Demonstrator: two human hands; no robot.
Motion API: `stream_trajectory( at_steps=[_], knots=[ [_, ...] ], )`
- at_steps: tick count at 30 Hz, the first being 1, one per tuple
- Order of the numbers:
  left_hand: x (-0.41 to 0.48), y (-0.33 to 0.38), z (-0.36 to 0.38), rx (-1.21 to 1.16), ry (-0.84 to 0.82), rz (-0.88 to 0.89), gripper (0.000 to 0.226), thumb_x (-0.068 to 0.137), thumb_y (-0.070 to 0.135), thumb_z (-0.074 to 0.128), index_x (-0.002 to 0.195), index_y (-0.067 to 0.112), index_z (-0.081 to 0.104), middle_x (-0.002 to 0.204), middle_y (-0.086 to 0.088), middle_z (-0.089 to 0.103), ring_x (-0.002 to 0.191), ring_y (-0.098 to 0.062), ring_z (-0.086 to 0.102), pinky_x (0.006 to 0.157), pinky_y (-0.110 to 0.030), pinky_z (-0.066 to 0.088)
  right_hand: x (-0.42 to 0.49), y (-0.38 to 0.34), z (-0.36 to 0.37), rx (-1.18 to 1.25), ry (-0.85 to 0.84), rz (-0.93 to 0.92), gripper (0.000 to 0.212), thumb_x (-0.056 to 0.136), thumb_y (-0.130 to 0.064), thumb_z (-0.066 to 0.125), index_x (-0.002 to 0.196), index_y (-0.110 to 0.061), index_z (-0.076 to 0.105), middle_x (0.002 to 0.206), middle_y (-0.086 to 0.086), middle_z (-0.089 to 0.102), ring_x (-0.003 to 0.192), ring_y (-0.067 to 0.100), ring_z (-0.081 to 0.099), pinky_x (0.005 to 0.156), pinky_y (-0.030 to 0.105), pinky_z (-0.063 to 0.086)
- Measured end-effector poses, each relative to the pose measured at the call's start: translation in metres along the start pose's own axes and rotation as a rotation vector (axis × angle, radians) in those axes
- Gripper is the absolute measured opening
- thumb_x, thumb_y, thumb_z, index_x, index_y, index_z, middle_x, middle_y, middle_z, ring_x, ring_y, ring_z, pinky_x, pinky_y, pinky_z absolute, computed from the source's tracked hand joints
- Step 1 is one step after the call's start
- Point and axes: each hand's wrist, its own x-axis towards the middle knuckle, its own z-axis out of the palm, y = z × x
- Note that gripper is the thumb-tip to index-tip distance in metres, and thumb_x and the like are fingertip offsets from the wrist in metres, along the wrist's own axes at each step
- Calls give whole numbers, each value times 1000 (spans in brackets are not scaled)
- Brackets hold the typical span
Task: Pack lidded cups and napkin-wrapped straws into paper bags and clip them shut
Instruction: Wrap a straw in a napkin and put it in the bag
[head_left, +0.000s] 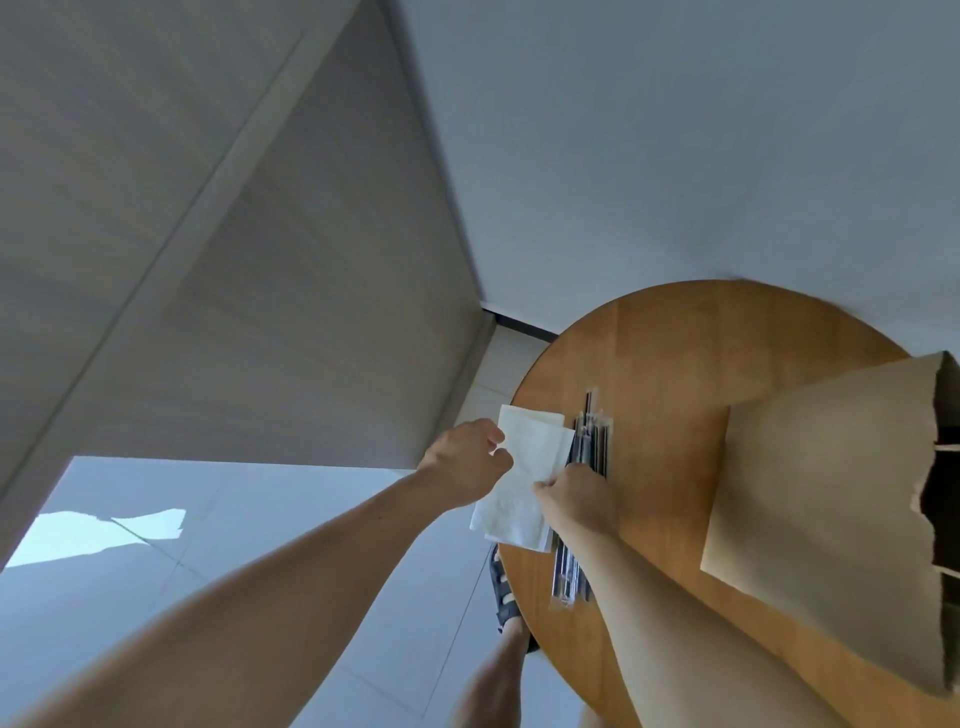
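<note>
Head cam: left hand (465, 462) and right hand (576, 499) both have fingers curled, pinching the napkin (524, 467) at the table (649, 338) edge. Straws (592, 431) lie just beside it, bag (810, 478) further right.

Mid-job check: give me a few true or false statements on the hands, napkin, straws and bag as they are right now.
1. Both the left hand and the right hand pinch the napkin. True.
2. The straws lie to the left of the napkin. False: they lie just right of it, on the side toward the paper bag.
3. The table is round and wooden. True.
4. A lidded cup stands beside the paper bag. False: no cup is in view.
5. The paper bag is clipped shut. False: its mouth gapes open at the right edge of the view.
</note>
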Motion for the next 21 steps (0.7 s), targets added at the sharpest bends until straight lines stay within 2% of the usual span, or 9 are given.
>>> stream_trajectory(
  at_steps=[3, 5, 8, 10, 14, 17, 21],
  knots=[
    [-2, 0, -3, 19, 9, 0, 35, 93, 27, 51, 127, 23, 57, 112, 9, 57, 93, -10, 52, 61, -15, 38, 0, 2, -1, -32, 3, -15, 35, 90, -33, 59, 59, -17, 55, 47, -6, 51, 40, 9, 51, 36, 17, 26],
    [-3, 0, -4, 24, 13, -5, 35, 94, 26, 50, 128, 23, 57, 113, 8, 57, 92, -10, 51, 59, -14, 36, -2, 3, -1, -50, 27, -17, 36, 90, -32, 57, 57, -18, 54, 45, -7, 47, 36, 7, 46, 34, 15, 23],
    [-5, -1, -5, 20, 6, -15, 37, 93, 26, 50, 129, 22, 56, 120, 5, 59, 94, -11, 52, 66, -19, 40, -5, 2, -2, -36, 82, -26, 39, 90, -43, 56, 58, -20, 56, 46, -9, 49, 35, 4, 43, 33, 14, 21],
    [-6, -1, -6, -2, 3, -38, 37, 91, 27, 51, 128, 24, 57, 116, 6, 59, 94, -12, 54, 71, -22, 44, -5, 0, 0, -24, 87, -33, 40, 89, -50, 56, 62, -21, 58, 50, -10, 52, 39, 4, 47, 35, 16, 24],
    [-8, -3, -3, -30, -7, -60, 36, 91, 27, 52, 126, 24, 58, 113, 7, 59, 95, -14, 57, 74, -24, 47, -1, 0, 5, -36, 81, -19, 33, 91, -43, 56, 70, -18, 63, 58, -6, 58, 46, 8, 55, 39, 18, 29],
    [-10, -6, -1, -18, -15, -57, 36, 92, 27, 51, 127, 22, 57, 121, 5, 61, 97, -14, 55, 76, -24, 46, 0, 1, 7, -17, 73, -36, 30, 92, -40, 56, 73, -18, 63, 61, -6, 60, 50, 9, 58, 41, 18, 33],
    [-11, -4, 0, -20, -16, -67, 38, 91, 25, 50, 129, 22, 56, 124, 4, 60, 98, -14, 54, 79, -25, 48, -1, 2, 6, 78, 93, -68, 21, 88, -37, 59, 72, -22, 59, 59, -9, 58, 47, 4, 55, 38, 16, 31]
  ],
)
